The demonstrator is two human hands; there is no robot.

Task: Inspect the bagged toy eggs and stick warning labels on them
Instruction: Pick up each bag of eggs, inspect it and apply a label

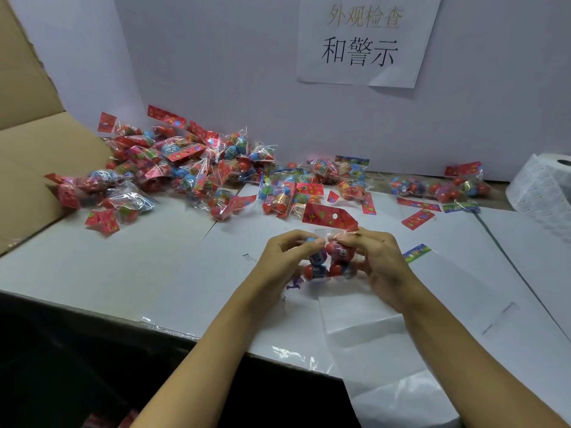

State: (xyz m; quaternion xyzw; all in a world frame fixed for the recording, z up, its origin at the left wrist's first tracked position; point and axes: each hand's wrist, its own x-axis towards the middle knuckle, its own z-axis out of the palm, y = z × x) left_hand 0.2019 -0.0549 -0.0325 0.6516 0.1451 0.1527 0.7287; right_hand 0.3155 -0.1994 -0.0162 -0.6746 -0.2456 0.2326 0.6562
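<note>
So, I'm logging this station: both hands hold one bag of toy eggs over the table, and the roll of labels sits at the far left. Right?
Not quite. The head view shows the roll of labels at the far right; both hands do hold one bag of toy eggs.

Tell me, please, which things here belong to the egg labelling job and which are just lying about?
Job:
bag of toy eggs, held by left hand and right hand
pile of bagged eggs
label roll

Lying about:
cardboard box
paper sign
loose header cards
</note>
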